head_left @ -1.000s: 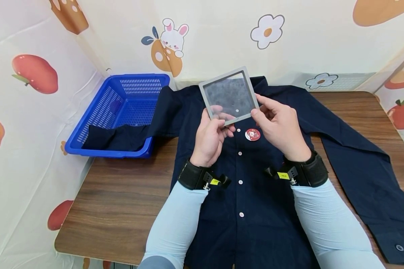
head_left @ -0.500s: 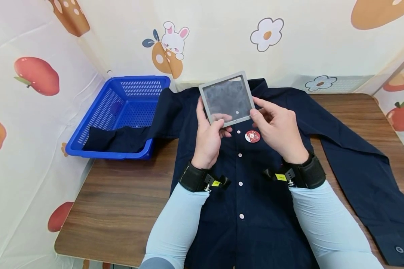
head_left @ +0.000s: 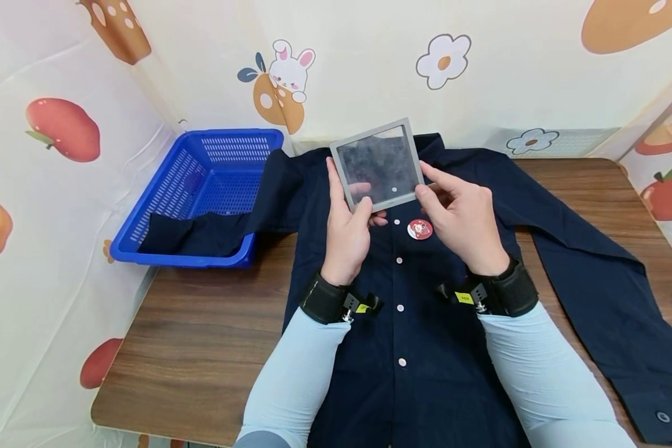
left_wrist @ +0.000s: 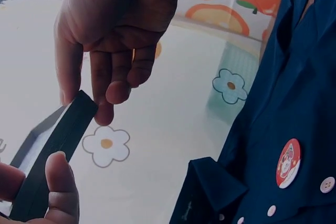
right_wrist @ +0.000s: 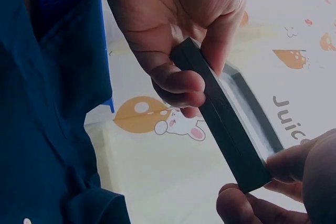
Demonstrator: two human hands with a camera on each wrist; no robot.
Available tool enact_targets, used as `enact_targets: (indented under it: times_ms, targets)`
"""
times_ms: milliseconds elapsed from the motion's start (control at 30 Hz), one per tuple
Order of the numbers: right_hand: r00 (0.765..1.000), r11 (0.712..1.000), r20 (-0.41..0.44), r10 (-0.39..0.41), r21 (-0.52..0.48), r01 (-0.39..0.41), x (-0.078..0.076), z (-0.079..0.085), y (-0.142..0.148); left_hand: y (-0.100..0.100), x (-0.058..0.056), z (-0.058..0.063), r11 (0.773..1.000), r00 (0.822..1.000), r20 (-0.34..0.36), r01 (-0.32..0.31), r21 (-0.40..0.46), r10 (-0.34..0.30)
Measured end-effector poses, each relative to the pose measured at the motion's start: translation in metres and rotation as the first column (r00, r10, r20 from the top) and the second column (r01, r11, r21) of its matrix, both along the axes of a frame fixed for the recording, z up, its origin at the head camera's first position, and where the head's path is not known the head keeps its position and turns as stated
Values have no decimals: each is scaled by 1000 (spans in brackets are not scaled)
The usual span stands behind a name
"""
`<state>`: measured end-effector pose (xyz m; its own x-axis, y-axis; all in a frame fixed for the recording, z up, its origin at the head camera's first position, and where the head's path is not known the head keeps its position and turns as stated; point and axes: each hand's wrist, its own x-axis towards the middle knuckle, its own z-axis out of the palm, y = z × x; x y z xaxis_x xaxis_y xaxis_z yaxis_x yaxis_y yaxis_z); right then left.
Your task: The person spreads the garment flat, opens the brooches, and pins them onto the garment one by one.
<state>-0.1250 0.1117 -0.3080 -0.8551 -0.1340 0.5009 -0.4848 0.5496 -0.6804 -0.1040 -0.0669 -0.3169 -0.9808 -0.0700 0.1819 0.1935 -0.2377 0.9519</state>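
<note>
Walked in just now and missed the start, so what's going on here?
A person holds a grey square frame with a clear pane up above a navy button-up shirt spread on a wooden table. The left hand grips its lower left; the right hand pinches its lower right. A round red badge sits on the shirt, and one sleeve lies partly in a blue plastic basket.

The gray frame [head_left: 378,167] obstructs room above the shirt [head_left: 364,373], while tabletop [head_left: 201,348] before the basket [head_left: 179,259] leaves passage.
</note>
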Motion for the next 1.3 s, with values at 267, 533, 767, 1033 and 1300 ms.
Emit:
enact_targets:
  times_ms: [267, 533, 767, 1033, 1300]
  targets:
    - [1000, 1000, -14, -26, -10, 26, 1, 1, -3, 1, 3, 4, 995, 998, -56, -42, -93, 37]
    - [998, 998, -12, -62, -9, 62, 3, 1, -7, 1, 1, 0, 995, 995, -81, -65, -79, 59]
    - [996, 990, -35, -81, -116, 77, 5, -4, -8, 4, 5, -1, 996, 995, -79, -65, -63, 60]
    - [981, 965, -84, -173, -211, 152, 0, 1, 1, 1, 7, 4, 996, 995, -101, -19, -89, 10]
    - [967, 962, -106, -230, -177, 209, -7, 1, 10, -2, 7, 5, 997, 995, -93, -34, -65, 28]
